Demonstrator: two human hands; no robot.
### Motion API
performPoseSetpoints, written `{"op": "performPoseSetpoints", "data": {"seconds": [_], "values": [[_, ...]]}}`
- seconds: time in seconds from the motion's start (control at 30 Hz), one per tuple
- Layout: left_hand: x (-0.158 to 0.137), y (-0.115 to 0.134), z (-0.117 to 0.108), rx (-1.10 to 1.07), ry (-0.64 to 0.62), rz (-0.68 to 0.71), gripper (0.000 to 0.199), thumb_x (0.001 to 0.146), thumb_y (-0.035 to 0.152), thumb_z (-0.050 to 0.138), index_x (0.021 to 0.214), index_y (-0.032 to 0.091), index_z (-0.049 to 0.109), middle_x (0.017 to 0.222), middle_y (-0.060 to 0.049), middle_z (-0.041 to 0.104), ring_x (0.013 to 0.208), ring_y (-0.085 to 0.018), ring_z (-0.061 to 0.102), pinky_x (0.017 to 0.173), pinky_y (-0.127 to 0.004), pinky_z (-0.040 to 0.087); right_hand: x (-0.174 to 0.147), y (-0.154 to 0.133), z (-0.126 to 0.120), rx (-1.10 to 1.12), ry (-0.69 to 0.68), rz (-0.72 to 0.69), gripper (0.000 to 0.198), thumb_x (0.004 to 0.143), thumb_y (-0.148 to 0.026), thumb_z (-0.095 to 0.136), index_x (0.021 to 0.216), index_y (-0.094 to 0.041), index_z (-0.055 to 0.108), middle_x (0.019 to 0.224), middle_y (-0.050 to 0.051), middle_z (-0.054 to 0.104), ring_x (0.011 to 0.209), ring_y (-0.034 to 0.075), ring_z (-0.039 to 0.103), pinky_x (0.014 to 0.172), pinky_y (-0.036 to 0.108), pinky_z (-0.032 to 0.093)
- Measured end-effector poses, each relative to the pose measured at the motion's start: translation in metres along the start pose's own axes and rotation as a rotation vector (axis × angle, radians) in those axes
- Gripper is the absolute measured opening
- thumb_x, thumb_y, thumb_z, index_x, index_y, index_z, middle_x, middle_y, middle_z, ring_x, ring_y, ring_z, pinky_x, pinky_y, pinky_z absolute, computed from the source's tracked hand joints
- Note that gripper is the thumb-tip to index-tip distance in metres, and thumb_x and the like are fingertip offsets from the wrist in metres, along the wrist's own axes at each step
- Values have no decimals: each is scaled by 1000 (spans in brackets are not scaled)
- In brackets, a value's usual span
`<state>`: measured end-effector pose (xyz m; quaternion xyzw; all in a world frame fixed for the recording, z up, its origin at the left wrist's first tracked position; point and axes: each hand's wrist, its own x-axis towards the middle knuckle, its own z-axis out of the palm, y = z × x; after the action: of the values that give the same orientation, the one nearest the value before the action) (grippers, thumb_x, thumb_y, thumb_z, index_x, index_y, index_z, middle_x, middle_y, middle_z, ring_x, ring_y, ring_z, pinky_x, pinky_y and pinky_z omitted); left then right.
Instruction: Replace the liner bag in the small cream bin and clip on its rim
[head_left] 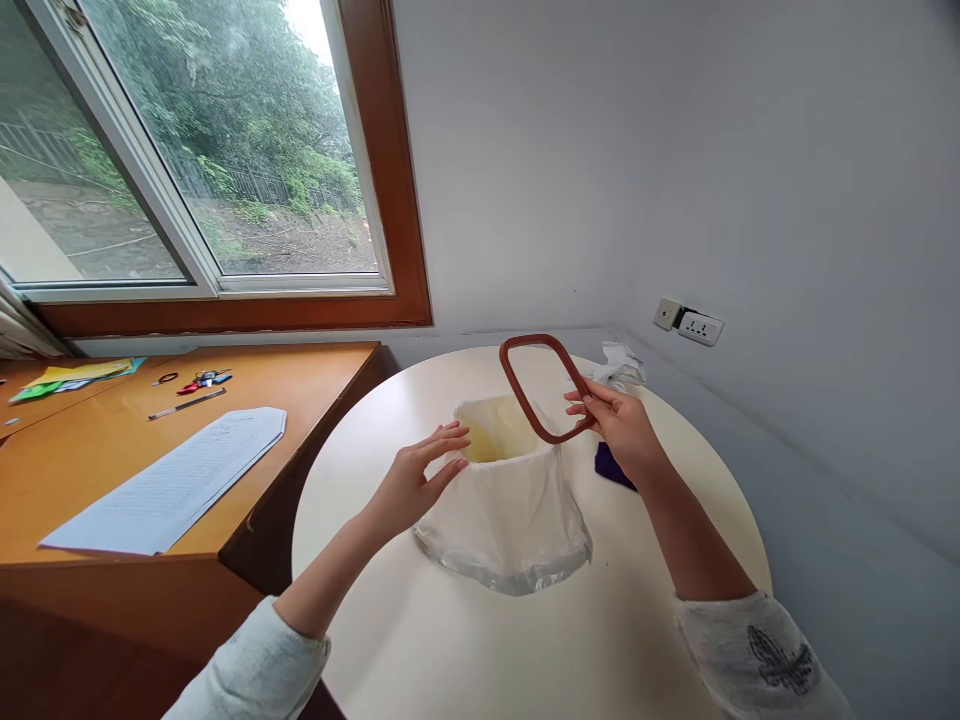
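Over the round worktop (450, 655) we stretch both arms (701, 545) forward and well apart, with the lined bin (510, 515) standing between them. Our left hand (411, 480) bends in at its left rim, fingers (452, 432) loosely spread and clasping nothing; whether they touch it we cannot tell. Our right hand (628, 428) pinches a brown frame (523, 393), tilted above the bin's right edge. To our left, a wooden worktop (97, 475) carries papers (180, 480). Behind that right hand, partly hidden, lie a white bag (624, 364) and a purple cloth (611, 468).

No text can be read, even on the white papers (176, 480).
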<state>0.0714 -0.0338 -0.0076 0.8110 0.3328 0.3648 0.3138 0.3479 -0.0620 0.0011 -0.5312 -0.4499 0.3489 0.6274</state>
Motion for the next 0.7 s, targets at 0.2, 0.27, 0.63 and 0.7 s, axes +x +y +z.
{"op": "performPoseSetpoints", "data": {"seconds": [0.2, 0.27, 0.63, 0.7], "values": [[11, 12, -6, -167, 199, -39, 26, 84, 37, 49, 96, 20, 64, 101, -8, 67, 103, -22, 58, 99, -40, 38, 9, -15, 5, -113, -100, -19, 29, 79, -24, 48, 102, -17, 64, 96, 8, 65, 63, 10, 54, 53, 24, 46], [17, 22, -10, -273, 263, -68, 32, 85, 40, 47, 102, 18, 60, 93, -9, 67, 92, -22, 61, 90, -39, 45, 14, -21, 11, -164, -171, -28, 28, 80, -22, 46, 100, -17, 65, 93, 8, 66, 59, 9, 52, 49, 23, 43], [25, 28, -4, -163, 136, -232, 45, 75, 37, 56, 117, 20, 52, 61, 2, 56, 53, -12, 50, 51, -25, 40, 49, -6, 48, -261, -341, -125, 25, 80, -19, 49, 99, -17, 64, 95, 7, 67, 80, 16, 65, 70, 30, 54], [26, 24, -1, -82, 180, -248, 43, 75, 36, 54, 114, 19, 55, 57, 3, 53, 50, -12, 47, 49, -24, 37, 53, -1, 51, -277, -287, -136, 26, 78, -19, 52, 101, -17, 63, 101, 8, 66, 93, 17, 63, 85, 34, 50]]}}
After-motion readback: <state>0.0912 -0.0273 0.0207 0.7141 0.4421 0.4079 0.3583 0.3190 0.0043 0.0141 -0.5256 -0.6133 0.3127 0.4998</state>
